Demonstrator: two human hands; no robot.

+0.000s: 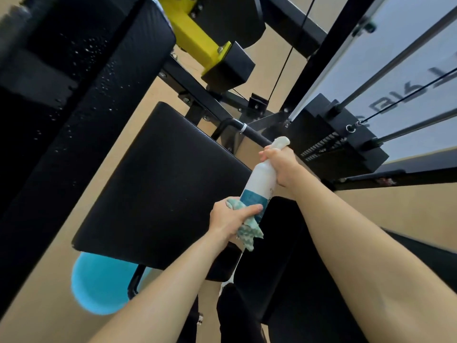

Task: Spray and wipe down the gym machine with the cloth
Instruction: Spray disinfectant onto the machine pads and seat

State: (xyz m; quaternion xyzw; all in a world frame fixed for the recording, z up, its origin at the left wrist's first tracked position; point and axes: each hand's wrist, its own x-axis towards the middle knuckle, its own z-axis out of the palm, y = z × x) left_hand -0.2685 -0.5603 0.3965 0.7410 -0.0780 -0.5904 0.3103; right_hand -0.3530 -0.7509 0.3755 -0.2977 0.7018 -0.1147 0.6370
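1. Both hands are on the white spray bottle (259, 184), held just beside the right edge of the seat pad (158, 184).
2. Right hand (282, 164) curls round its neck, just under the nozzle (282, 141).
3. Left hand (231, 219) grips the bottle's base, with the teal patterned cloth (249, 232) bunched between palm and bottle.
4. Droplets (99, 78) speckle the black back pad (81, 115) at left.

Open room lies over the flat seat pad (158, 184), up to the back pad (81, 78) that walls off our left. Our left hand (230, 219), with the cloth (248, 231), and our right hand (282, 167) grip the spray bottle (259, 181) at the seat's right edge. Just ahead, the black handle bar (249, 132) crosses the way, with the weight stack (346, 149) and guide rods (420, 128) close behind. A thin cable (288, 55) slants past the yellow bracket (195, 33). A blue bucket (99, 285) sits under the seat's near corner.
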